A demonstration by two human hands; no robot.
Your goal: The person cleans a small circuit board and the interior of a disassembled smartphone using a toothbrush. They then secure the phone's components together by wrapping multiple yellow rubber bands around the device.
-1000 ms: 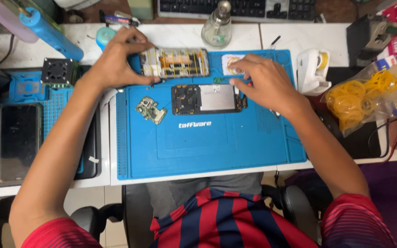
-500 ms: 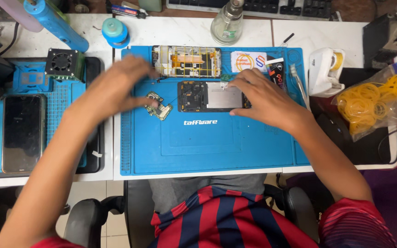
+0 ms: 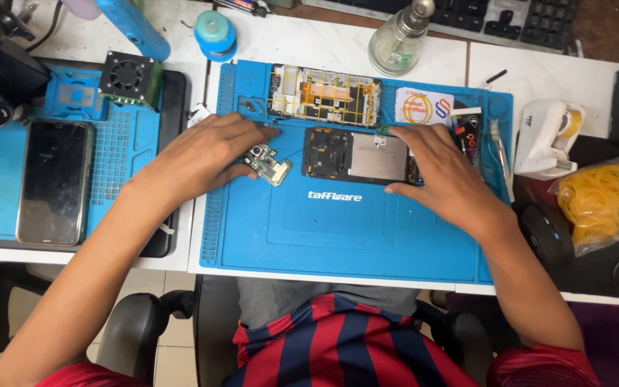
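Note:
My left hand (image 3: 205, 154) lies on the left part of the blue work mat (image 3: 338, 236), its fingers closed on a small green circuit board (image 3: 268, 163). My right hand (image 3: 442, 172) rests on the right end of an opened phone body (image 3: 356, 154), thumb at its lower edge and fingertips at its upper right corner. The phone body lies flat, with dark parts on its left and a grey metal plate in its middle. Just behind it lies a second phone frame (image 3: 324, 95) with yellow and orange parts.
An intact dark phone (image 3: 55, 180) lies on another blue mat at the left, near a small black fan unit (image 3: 129, 75). A glass bottle (image 3: 399, 39), blue round container (image 3: 213, 32), white tape dispenser (image 3: 549, 136), bag of yellow rubber bands (image 3: 603, 201) and tweezers (image 3: 499, 154) surround the mat.
My left hand has come down from the upper phone frame to the small circuit board and closed on it. My right hand stays on the opened phone body.

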